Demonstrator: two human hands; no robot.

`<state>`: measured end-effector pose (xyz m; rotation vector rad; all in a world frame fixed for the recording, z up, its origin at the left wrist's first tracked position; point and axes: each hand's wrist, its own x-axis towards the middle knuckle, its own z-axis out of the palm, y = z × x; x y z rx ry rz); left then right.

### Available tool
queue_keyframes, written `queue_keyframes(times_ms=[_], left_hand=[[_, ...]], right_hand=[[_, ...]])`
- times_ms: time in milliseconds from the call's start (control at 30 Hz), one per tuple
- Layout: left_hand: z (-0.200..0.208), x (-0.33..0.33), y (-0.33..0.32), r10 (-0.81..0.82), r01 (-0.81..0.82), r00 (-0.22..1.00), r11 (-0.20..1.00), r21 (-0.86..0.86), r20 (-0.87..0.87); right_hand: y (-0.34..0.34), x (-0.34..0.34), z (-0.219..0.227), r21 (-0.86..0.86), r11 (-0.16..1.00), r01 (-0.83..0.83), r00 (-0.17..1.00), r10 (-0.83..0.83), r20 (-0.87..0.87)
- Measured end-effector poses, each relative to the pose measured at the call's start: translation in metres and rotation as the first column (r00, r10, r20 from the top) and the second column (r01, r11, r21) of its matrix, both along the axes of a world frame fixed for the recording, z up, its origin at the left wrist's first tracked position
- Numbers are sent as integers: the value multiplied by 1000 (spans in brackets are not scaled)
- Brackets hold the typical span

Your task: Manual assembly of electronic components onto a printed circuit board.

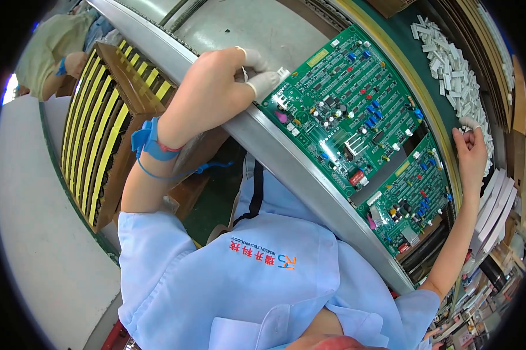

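Observation:
My left hand (216,87), white cots on its thumb and a finger, pinches a small white connector (282,74) at the upper left corner of a large green circuit board (347,93). That board carries rows of chips, blue and red parts and capacitors. A second, similar green board (411,192) lies nearer to me on the right. My right hand (471,149), with a white cot on one finger, is at the near end of a heap of small white connectors (449,64). Its fingers are drawn together; whatever is between them is too small to make out.
The boards rest between a metal rail (298,151) and a yellowish far rail (411,64). Cardboard dividers with yellow strips (99,140) stand at left, near another person's arm (56,81). A blue wrist strap (152,140) with a cord circles my left wrist. White strips (496,201) lie at right.

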<state>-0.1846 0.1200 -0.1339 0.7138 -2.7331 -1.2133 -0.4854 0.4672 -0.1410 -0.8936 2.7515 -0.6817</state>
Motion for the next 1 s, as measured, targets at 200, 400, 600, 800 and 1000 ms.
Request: queue_keyframes(times_ms=[200, 400, 600, 800, 1000], left_hand=[[0, -6, 3, -81, 131, 982, 942, -308, 171], [6, -11, 3, -129, 188, 969, 939, -287, 212], [17, -11, -7, -144, 211, 958, 940, -268, 249], [-15, -4, -17, 188, -210, 975, 955, -207, -121], [-37, -7, -9, 112, -238, 913, 928, -288, -392]], right_hand=[[-3, 6, 8, 54, 993, 104, 966, -114, 233], [12, 2, 4, 37, 999, -14, 999, 13, 42], [-5, 20, 15, -27, 997, -76, 985, 70, -160], [-102, 58, 22, -233, 893, -385, 919, 347, -189], [-168, 62, -1, -36, 905, -425, 852, 386, -354]])
